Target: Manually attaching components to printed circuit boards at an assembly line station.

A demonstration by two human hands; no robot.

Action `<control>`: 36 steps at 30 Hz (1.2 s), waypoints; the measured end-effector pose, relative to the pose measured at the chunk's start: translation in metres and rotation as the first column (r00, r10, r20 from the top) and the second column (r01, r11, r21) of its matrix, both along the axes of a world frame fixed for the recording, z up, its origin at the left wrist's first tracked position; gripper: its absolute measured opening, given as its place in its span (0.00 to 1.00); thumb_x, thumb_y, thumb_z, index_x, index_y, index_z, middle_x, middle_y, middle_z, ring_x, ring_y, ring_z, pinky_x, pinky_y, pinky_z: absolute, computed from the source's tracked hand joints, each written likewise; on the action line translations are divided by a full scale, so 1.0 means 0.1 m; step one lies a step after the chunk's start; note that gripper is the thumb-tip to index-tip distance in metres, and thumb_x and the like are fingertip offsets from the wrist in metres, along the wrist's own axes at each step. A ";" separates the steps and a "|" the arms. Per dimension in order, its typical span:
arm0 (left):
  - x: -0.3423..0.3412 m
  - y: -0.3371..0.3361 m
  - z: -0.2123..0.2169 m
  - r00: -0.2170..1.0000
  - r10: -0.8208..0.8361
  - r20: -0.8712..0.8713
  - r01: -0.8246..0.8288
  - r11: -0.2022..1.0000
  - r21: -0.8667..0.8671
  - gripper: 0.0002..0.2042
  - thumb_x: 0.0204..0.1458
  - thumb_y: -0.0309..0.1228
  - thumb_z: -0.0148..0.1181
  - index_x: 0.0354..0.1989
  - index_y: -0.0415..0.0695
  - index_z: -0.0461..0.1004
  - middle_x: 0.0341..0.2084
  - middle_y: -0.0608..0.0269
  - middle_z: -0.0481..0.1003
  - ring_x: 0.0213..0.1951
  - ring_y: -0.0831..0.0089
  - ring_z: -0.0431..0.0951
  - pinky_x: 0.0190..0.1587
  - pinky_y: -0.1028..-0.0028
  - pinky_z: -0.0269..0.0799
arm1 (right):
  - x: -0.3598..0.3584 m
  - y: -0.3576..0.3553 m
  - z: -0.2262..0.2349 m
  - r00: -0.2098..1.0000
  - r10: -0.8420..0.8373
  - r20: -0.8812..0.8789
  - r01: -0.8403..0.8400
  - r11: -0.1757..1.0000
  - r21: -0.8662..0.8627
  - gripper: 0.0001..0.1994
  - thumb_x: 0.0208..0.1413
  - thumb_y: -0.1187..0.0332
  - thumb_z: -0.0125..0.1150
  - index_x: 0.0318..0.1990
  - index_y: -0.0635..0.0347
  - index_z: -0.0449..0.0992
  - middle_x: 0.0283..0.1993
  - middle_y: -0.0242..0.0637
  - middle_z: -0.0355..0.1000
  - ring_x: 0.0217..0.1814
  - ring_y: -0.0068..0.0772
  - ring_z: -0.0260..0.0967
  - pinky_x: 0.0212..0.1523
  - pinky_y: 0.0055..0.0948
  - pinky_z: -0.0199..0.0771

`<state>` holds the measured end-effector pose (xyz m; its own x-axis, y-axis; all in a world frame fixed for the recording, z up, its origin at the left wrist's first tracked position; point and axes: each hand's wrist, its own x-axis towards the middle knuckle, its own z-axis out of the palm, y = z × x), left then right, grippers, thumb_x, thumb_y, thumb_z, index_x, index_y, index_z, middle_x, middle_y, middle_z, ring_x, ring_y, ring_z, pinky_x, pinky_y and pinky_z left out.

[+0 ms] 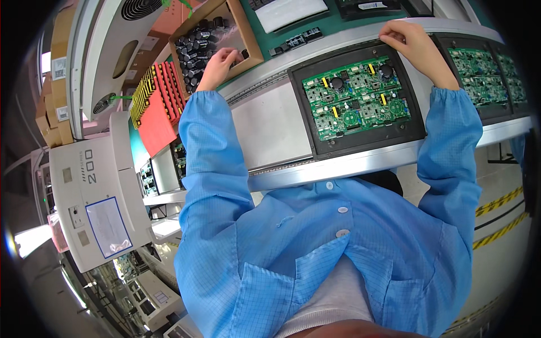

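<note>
Beside the green bench (341, 26), circuit boards (357, 100) on rails (338, 168)

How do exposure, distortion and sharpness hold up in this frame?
Head view: black fisheye border at the corners, far metal rail curving toward the rim; head view: bright light blown out at far left, near metal rail shiny; head view: green circuit board panel well lit, though its smallest parts are hard to resolve.

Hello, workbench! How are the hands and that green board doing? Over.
Left fingers over box of black cylinders, grip unclear. Right fingers by frame's far edge. Green board inside frame, fingers off it.
</note>
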<state>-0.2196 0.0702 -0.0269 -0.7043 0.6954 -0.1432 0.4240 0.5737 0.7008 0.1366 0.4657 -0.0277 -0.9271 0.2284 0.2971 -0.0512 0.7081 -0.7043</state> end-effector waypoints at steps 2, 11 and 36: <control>0.17 0.33 0.03 0.975 -0.169 -0.141 0.158 0.984 -0.086 0.16 0.66 0.37 0.54 0.52 0.36 0.75 0.44 0.51 0.81 0.47 0.66 0.80 0.53 0.70 0.73 | 0.04 0.05 -0.06 1.000 -0.019 0.018 0.019 1.000 0.011 0.08 0.63 0.69 0.61 0.42 0.65 0.76 0.33 0.34 0.74 0.33 0.26 0.68 0.37 0.26 0.70; 0.08 0.41 0.01 0.962 -0.168 -0.213 0.135 0.978 -0.157 0.16 0.63 0.35 0.52 0.50 0.36 0.74 0.43 0.48 0.79 0.46 0.60 0.79 0.53 0.68 0.72 | -0.01 0.04 -0.04 0.999 0.018 0.043 -0.018 1.000 0.011 0.08 0.64 0.69 0.61 0.42 0.66 0.76 0.33 0.35 0.74 0.36 0.26 0.71 0.40 0.26 0.72; 2.76 1.61 0.22 0.742 -0.010 0.670 -0.625 0.351 0.697 0.18 0.71 0.47 0.45 0.50 0.44 0.69 0.39 0.67 0.72 0.39 0.76 0.69 0.45 0.73 0.67 | 0.03 -1.27 -0.02 0.953 0.102 -0.285 -0.250 0.798 -0.549 0.22 0.53 0.82 0.67 0.58 0.67 0.74 0.53 0.35 0.70 0.52 0.24 0.73 0.54 0.25 0.78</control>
<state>0.0559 0.2309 -0.0049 -0.9226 0.3851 -0.0239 -0.2139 -0.4589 0.8624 0.1397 0.3390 -0.0294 -0.8899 0.2637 0.3723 -0.3461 0.1414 -0.9275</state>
